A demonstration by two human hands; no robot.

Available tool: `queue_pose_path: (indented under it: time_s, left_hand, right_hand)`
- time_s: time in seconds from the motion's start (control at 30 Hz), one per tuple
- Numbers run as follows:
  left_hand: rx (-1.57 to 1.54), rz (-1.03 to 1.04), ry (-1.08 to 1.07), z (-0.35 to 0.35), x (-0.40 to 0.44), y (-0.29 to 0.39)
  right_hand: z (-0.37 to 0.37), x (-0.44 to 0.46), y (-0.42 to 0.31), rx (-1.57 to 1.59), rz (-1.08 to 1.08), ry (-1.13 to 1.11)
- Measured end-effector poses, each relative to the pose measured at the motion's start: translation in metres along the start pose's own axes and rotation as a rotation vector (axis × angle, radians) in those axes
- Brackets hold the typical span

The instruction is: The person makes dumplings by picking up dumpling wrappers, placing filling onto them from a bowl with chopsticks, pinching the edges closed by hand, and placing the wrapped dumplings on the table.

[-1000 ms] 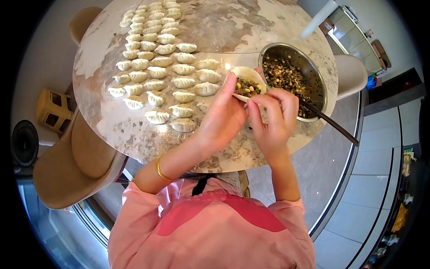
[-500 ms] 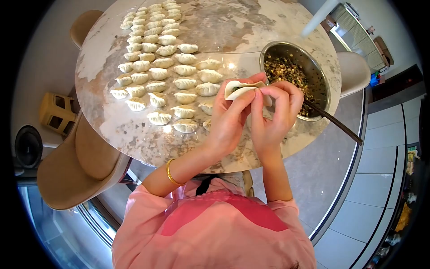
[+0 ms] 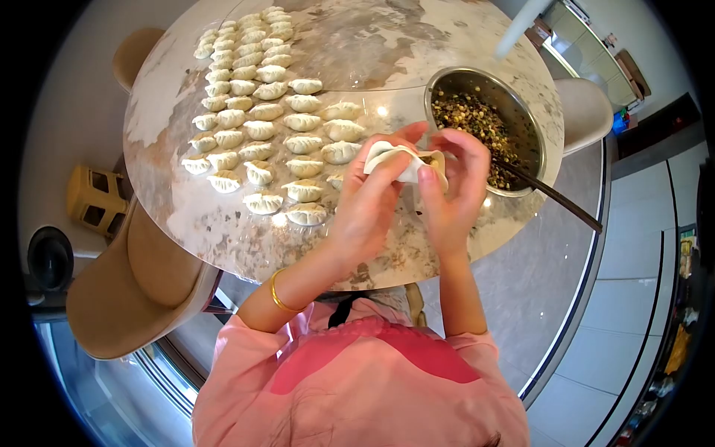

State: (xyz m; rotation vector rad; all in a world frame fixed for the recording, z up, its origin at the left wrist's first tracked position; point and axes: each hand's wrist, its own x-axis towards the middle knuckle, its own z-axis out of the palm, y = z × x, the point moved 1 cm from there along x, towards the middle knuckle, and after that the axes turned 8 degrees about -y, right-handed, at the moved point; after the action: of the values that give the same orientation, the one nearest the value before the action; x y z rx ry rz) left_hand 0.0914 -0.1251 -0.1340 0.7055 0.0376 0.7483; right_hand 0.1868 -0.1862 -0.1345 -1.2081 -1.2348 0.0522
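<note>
The fingers of the left hand (image 3: 365, 208) and right hand (image 3: 456, 205) are curled nearly closed, pinching a partly folded dumpling wrapper (image 3: 412, 174) held above the worktop (image 3: 223, 238). Rows of pleated dumplings (image 3: 304, 143) lie to the left; a metal bowl (image 3: 530, 119) of filling (image 3: 471, 119) stands to the right, a dark handle (image 3: 567, 203) projecting over its rim.

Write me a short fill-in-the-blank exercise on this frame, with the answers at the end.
1. The white wrapper is touched by the left hand and also by the ____ hand.
2. A gold bracelet circles the person's ____ wrist.
3. Seen from the head camera, the rows of dumplings lie to the ____ of the metal bowl.
4. The person's sleeves are coloured ____.

Missing words: right; left; left; pink.
</note>
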Motion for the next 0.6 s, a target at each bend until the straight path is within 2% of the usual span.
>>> queue_pose_path:
  time_s: [0.07, 0.1, 0.17, 0.6]
  left_hand:
    - [-0.01, -0.031, -0.033, -0.0048, -0.0012, 0.0013]
    - [-0.022, -0.054, -0.057, -0.006, -0.0017, 0.0014]
    - [-0.036, -0.067, -0.054, -0.0062, -0.0027, 0.0013]
    - [-0.005, -0.063, 0.093, -0.0026, -0.0029, -0.0024]
  right_hand:
    - [-0.001, 0.0002, -0.0039, 0.357, 0.211, -0.116]
    - [-0.0019, -0.0005, -0.0065, 0.356, 0.208, -0.104]
    - [-0.002, -0.0024, -0.0079, 0.513, 0.359, -0.123]
    - [0.0034, -0.007, -0.0038, 0.431, 0.332, 0.039]
